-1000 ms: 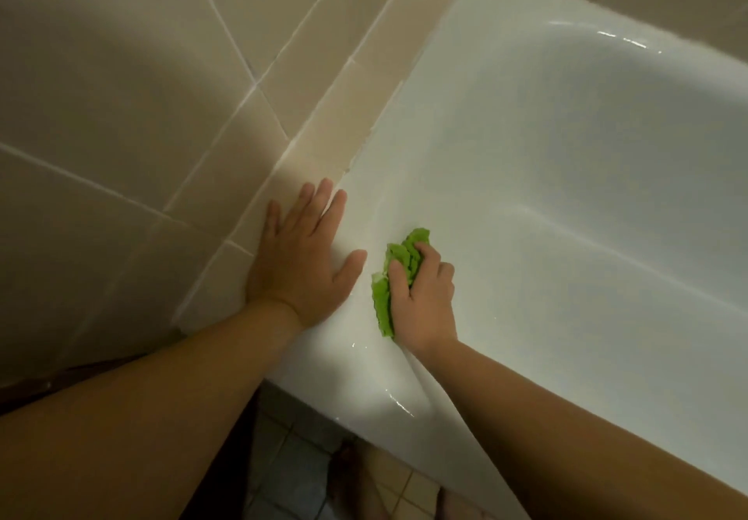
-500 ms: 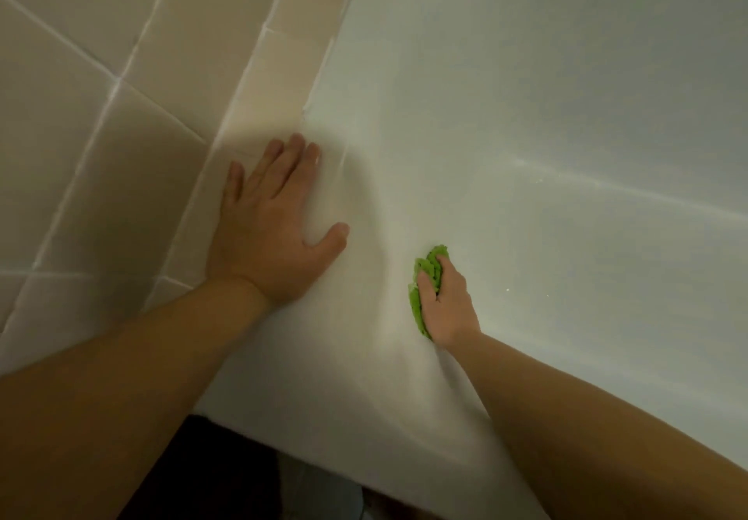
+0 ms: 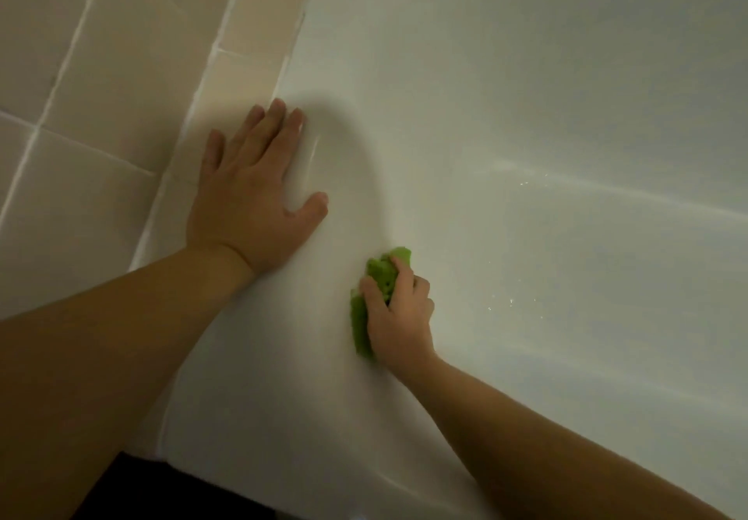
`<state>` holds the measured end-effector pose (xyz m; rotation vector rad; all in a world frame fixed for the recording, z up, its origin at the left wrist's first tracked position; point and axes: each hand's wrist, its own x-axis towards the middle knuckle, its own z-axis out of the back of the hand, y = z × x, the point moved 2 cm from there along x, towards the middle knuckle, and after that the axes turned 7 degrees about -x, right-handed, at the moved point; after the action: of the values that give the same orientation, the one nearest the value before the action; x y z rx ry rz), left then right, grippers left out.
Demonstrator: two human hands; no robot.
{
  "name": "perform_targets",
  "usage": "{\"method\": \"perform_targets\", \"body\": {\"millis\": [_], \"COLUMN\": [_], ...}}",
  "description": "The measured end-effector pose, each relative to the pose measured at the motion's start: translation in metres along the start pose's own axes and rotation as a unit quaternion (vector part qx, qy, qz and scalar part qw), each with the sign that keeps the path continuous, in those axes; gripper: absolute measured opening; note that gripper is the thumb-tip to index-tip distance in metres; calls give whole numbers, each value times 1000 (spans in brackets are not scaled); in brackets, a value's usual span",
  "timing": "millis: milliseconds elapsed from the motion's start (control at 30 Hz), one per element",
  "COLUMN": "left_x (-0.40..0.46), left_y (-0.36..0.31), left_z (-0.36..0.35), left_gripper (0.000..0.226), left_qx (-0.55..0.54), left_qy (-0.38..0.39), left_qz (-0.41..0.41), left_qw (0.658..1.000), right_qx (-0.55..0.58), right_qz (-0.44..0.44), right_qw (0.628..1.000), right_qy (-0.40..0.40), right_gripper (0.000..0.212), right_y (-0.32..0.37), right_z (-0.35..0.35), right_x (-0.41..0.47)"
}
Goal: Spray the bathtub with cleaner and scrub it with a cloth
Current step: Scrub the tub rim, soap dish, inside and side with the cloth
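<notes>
Head view: green cloth (image 3: 361, 323) in right hand (image 3: 398, 315).

A bright lime-green cloth (image 3: 380, 276) stands out at lower centre against the plain glossy white bathtub (image 3: 526, 114). Beige wall tiles (image 3: 101, 54), crossed by a grid of pale white grout lines, fill the upper left.

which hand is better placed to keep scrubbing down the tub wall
Right. The right hand already grips the green cloth against the bathtub wall; the left hand lies flat on the rim, bracing.
</notes>
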<state>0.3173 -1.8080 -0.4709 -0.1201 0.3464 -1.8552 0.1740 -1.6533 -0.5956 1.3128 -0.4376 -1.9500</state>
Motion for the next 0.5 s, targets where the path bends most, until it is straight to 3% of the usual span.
{"method": "perform_targets", "body": {"millis": [100,333,500], "left_x": [10,33,39], "left_y": [-2,-2,-3], "left_z": [0,-4,-4], "left_gripper": [93,94,91], "left_qx": [-5,-14,-29], "left_qy": [-1,-13,-32], "left_qz": [0,-12,-24], "left_qw": [1000,1000,999], "right_qx": [12,-65,2], "right_qz": [56,-160,-225], "right_qw": [998,985,974], "right_qy": [-20,7,-27], "right_gripper": [49,59,50], "right_y": [-11,-123,-103], "right_z": [-1,8,4], "right_x": [3,84,96]}}
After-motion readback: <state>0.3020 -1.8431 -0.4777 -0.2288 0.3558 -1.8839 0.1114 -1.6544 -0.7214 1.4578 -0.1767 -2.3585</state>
